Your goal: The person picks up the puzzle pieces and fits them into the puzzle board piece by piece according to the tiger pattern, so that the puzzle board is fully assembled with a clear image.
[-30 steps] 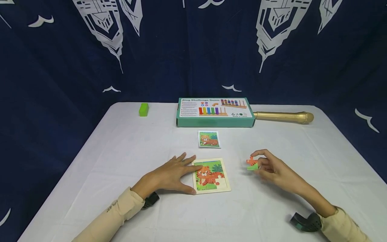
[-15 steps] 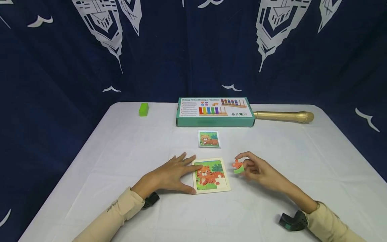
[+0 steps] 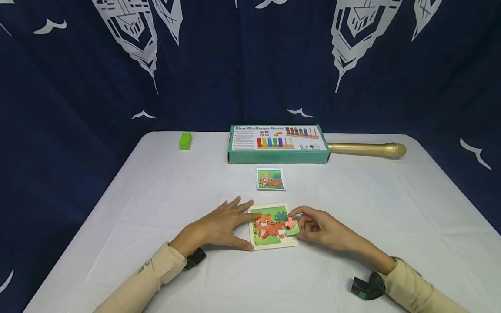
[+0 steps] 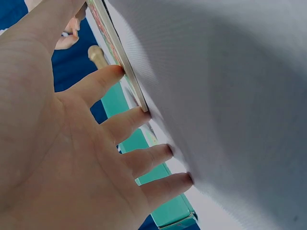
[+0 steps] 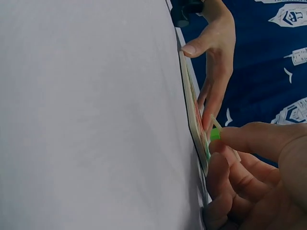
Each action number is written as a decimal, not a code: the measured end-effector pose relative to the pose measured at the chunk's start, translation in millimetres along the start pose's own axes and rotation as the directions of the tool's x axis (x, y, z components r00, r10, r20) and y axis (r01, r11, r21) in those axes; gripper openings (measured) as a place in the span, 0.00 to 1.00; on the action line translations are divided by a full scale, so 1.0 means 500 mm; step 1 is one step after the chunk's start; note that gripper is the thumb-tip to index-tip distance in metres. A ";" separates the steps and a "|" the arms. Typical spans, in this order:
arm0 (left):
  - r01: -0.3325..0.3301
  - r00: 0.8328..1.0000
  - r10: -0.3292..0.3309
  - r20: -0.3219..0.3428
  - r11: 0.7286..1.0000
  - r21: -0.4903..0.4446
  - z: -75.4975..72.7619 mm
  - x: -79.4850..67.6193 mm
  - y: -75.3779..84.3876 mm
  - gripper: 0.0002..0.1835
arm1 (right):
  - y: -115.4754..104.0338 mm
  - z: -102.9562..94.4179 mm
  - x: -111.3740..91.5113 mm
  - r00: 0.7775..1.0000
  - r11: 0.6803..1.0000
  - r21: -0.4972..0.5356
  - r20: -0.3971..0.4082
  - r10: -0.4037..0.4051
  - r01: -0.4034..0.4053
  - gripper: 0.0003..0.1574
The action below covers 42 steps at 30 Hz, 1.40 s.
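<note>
A tiger jigsaw puzzle (image 3: 270, 215) in a pale wooden tray lies flat on the table, with a bare patch at its lower right. My left hand (image 3: 219, 227) rests spread at the tray's left side, its index finger on the picture and its thumb at the near left corner. Between thumb and fingers my right hand (image 3: 326, 227) pinches an orange-and-green puzzle piece (image 3: 291, 227), tilted over the tray's right edge. In the right wrist view the piece's green part (image 5: 215, 134) shows beside the thumb.
Behind the tray lies a small tiger picture card (image 3: 271, 179). Farther back sit a green Ring Challenge Game box (image 3: 278, 157), a gold-coloured rod (image 3: 365, 150) and a bright green block (image 3: 185, 141). A dark blue curtain (image 3: 250, 65) hangs behind the table.
My right hand has carried the puzzle piece leftward from the open table to the tray's right side. The left hand has stayed in place.
</note>
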State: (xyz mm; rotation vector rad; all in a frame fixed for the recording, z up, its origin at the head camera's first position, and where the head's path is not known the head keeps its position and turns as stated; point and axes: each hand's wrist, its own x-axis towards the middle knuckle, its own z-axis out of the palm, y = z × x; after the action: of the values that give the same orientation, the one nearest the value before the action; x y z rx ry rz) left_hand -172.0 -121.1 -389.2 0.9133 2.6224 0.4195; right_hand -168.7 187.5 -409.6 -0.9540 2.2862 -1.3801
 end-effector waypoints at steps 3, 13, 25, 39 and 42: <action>0.000 1.000 0.000 -0.003 1.000 -0.007 0.000 -0.001 0.000 0.46 | -0.003 0.005 0.005 1.000 1.000 -0.024 0.016 0.001 0.000 0.25; 0.001 1.000 -0.001 -0.012 1.000 -0.010 0.002 0.000 -0.001 0.46 | -0.008 0.015 0.015 0.997 0.995 -0.081 0.047 0.053 -0.049 0.24; -0.004 1.000 0.004 -0.011 1.000 -0.011 0.002 0.001 -0.001 0.46 | -0.013 0.020 0.019 0.995 0.980 -0.182 0.052 0.085 -0.075 0.22; -0.006 1.000 0.006 -0.010 1.000 -0.003 0.005 0.001 -0.005 0.46 | -0.018 0.022 0.019 0.996 0.974 -0.220 0.051 0.073 -0.060 0.23; -0.007 1.000 0.007 -0.014 1.000 -0.005 0.005 0.001 -0.005 0.46 | -0.017 0.022 0.019 0.996 0.973 -0.224 0.052 0.067 -0.054 0.21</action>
State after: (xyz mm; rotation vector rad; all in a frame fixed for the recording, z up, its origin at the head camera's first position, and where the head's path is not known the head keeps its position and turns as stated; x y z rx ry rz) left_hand -172.8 -122.2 -392.4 0.9221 2.6301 0.4355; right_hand -166.2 170.9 -406.9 -0.9670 2.4403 -1.0736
